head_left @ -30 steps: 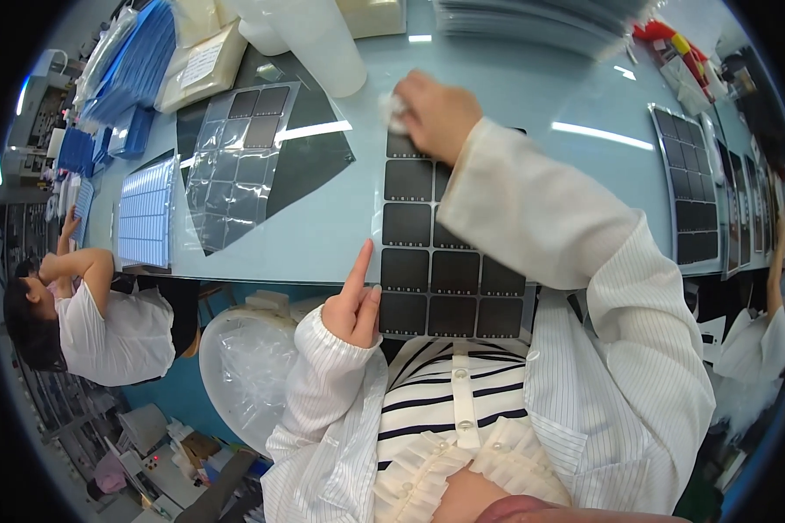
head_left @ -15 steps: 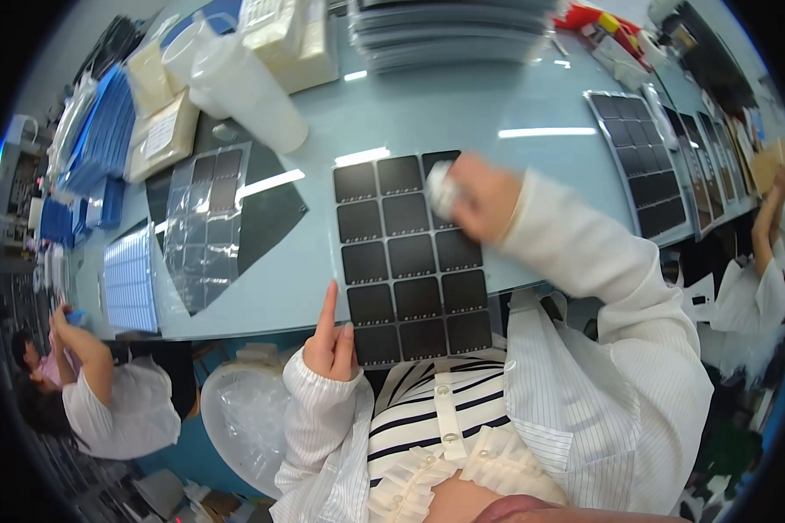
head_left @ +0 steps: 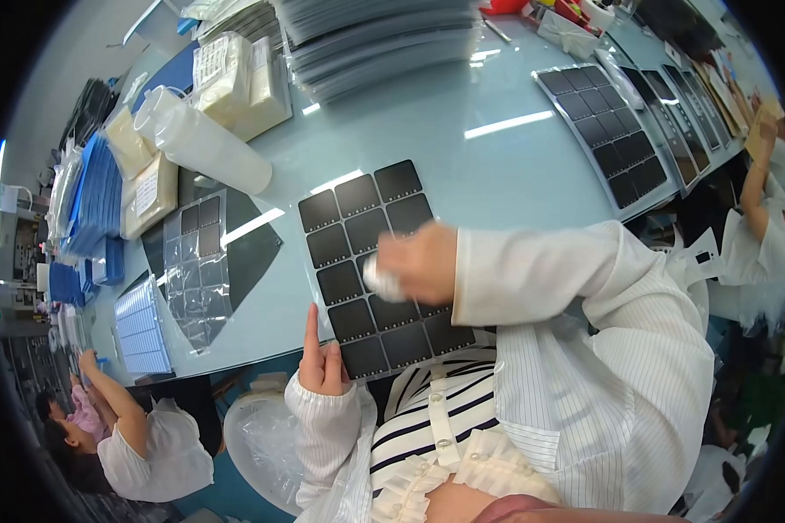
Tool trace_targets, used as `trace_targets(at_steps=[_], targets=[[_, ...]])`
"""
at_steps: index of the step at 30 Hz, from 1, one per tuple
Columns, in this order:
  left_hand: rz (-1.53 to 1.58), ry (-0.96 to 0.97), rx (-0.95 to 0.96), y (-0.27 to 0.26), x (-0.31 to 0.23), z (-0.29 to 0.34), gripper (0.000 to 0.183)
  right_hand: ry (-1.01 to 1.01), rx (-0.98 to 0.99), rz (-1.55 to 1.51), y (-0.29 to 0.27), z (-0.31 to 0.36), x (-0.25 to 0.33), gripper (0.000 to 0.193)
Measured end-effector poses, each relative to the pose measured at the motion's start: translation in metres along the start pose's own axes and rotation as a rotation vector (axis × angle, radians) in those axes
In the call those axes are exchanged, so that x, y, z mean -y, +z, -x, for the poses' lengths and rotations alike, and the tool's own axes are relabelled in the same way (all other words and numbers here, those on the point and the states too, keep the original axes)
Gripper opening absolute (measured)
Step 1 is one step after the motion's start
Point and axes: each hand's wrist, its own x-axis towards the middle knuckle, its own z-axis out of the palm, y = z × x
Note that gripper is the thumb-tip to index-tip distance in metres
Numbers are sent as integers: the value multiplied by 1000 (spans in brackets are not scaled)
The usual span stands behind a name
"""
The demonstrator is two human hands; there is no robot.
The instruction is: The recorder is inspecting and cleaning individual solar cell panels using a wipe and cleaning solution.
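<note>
A sheet of black rectangular panels in rows (head_left: 351, 321) lies before me, its near end reaching over the table's front edge. My right hand (head_left: 423, 261), smeared by motion, is closed around a white wad (head_left: 381, 280), cloth or paper. The wad is over the middle of the sheet and seems pressed to it, covering some panels. At the sheet's lower left edge is my left hand (head_left: 323, 364). Its index finger stretches along the edge, while the thumb and bent fingers pinch the corner.
A white plastic bottle (head_left: 209, 148) lies tilted on wrapped packs (head_left: 153, 196) at the left. Nearby is a clear pocket sheet (head_left: 196, 270). A tall stack of sheets (head_left: 375, 44) stands at the back. Another black-panelled sheet (head_left: 606, 131) lies right. Co-workers sit on both sides.
My right hand has moved the white wad from the sheet's far right corner toward me and left, to its middle. The sheet appears turned slightly as the view shifts. My left hand stays at the edge.
</note>
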Motion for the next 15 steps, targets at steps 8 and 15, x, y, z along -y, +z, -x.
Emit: trace_targets(at_steps=[8, 15], targets=[[43, -13, 21, 10, -13, 6, 61, 759, -537, 328, -63, 29, -176, 38], [322, -60, 297, 28, -13, 14, 75, 775, -471, 105, -89, 83, -83, 40]])
